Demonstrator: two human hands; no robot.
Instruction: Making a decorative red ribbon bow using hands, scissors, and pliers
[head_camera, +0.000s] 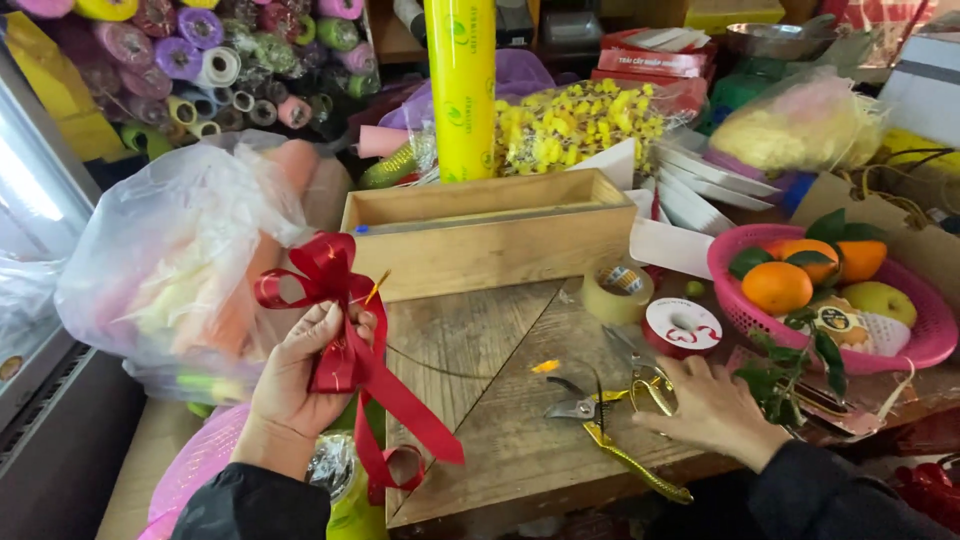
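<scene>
My left hand (297, 375) grips a red ribbon bow (325, 280) by its pinched middle, with a thin gold wire sticking out at the knot. The bow's long tails (400, 410) hang down past my wrist. My right hand (712, 405) lies flat on the wooden tabletop (470, 340), fingers spread, touching the gold handles of a pair of scissors (625, 415). The scissors lie with dark blades pointing left. A reel of red ribbon (682, 326) and a roll of clear tape (618, 290) sit just beyond that hand.
A long wooden box (490, 235) stands behind the work area. A pink basket (925, 335) holds oranges and other fruit at right. A stuffed clear plastic bag (170, 260) bulges at left. A yellow film roll (460, 85), bagged flowers and paper rolls fill the back.
</scene>
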